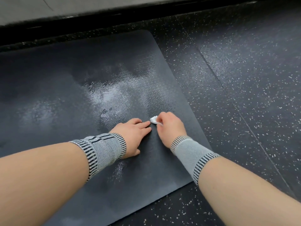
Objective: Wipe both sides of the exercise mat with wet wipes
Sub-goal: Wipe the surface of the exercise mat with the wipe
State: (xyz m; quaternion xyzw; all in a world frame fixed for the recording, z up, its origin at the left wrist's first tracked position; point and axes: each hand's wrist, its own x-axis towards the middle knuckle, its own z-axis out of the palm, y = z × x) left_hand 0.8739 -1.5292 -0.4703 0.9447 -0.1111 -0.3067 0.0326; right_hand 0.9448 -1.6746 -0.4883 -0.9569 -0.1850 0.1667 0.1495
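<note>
Near the mat's right edge, the right hand (pixel 169 128) curls its fingers round a small white wipe (pixel 154 119), bunched into a wad and pressed onto the mat (pixel 65 75). Only a bit of the wipe shows past the knuckles; the rest is hidden inside the fist. Just to the left, the left hand (pixel 132 136) lies flat on the mat, palm down, fingers straight and together, their tips almost touching the wipe. It holds nothing.

Both wrists wear grey knitted bands with dark stripes at the ends, the left band (pixel 104 150) and the right band (pixel 192 154). Bare forearms run back from them to the lower corners of the view, covering part of the mat's near side.

Round the hands the mat is dark grey and lies flat on the floor (pixel 244 79). Wet, shiny patches spread across it beyond the hands and to the left, and a smaller one shows between the forearms. Its far right corner is rounded, and its near edge runs slantwise under the right forearm.

Past the mat, the floor is black with pale flecks, and thin seams cross it on the right. Along the far side, a black strip (pixel 97 22) meets a pale grey surface (pixel 48 7) at the top of the view.
</note>
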